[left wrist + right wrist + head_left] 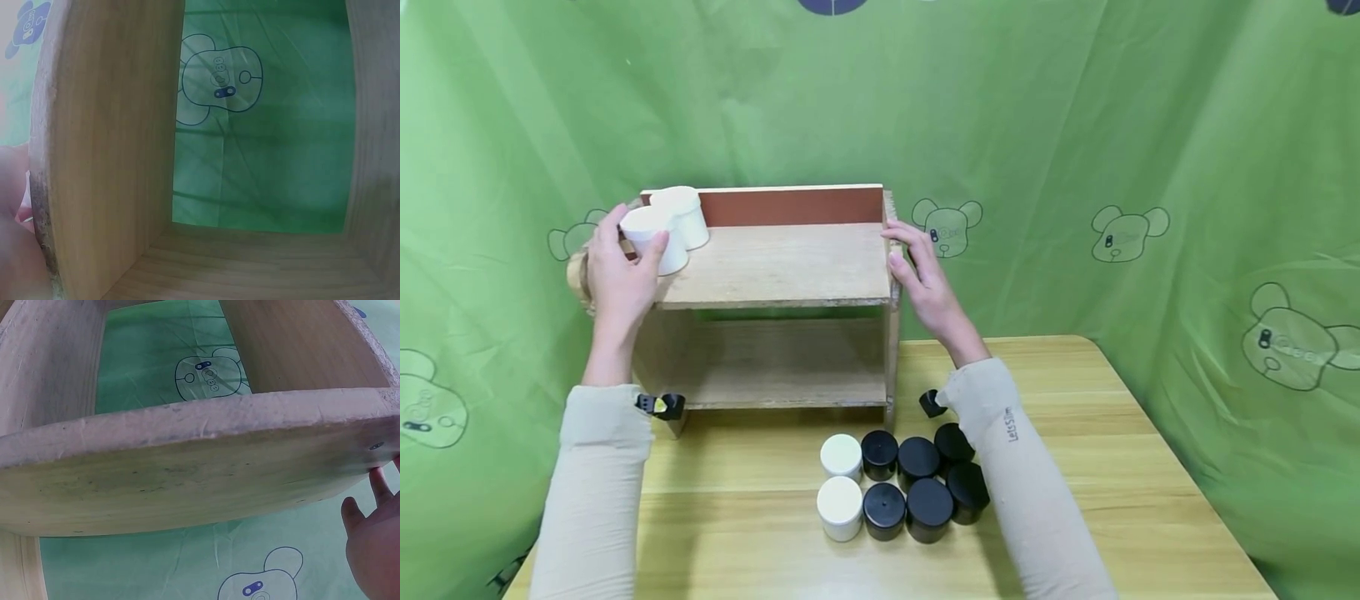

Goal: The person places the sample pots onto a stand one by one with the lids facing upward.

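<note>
On the upper board of a two-tier wooden shelf [790,258], my left hand [621,275] holds a white jar [658,242] between thumb and fingers near the left end. Right behind it stands a second white jar [688,215]. My right hand [928,283] rests its fingers against the shelf's right side panel, near the top. In the right wrist view, the fingertips [353,512] lie close to that panel. Only part of the left hand [19,231] shows past the shelf edge in the left wrist view; its jar is mostly hidden there.
In front of the shelf, on the wooden table [745,517], two white jars [840,504] stand beside several black jars [929,508]. The right forearm passes over the black jars' right side. A green curtain [1037,150] hangs behind and around.
</note>
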Tool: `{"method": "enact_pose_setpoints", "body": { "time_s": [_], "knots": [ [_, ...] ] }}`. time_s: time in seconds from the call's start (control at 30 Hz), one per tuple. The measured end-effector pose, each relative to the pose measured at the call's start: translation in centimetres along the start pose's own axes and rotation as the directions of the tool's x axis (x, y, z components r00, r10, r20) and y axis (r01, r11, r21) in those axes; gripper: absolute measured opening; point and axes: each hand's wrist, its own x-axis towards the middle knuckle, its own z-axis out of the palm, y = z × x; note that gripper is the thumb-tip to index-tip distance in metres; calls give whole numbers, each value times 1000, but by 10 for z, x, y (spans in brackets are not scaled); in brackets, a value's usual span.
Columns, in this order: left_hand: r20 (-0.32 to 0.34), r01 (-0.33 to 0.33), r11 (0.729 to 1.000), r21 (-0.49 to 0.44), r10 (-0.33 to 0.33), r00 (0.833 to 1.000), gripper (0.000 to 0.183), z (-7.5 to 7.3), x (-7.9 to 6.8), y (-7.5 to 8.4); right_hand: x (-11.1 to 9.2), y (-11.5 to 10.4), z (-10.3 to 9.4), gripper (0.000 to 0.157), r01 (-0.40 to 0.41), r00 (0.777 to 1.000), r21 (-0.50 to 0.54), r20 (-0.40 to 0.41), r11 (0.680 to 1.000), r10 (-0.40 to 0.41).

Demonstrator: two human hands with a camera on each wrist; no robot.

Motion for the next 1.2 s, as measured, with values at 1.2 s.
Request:
{"method": "enact_pose_setpoints", "body": {
  "time_s": [1.2],
  "knots": [
    [-210,-137,983,125,161,964,75,-2,-24,5,1,-4,5,40,15,1000,-25,8,1000,-15]
  ]
}}
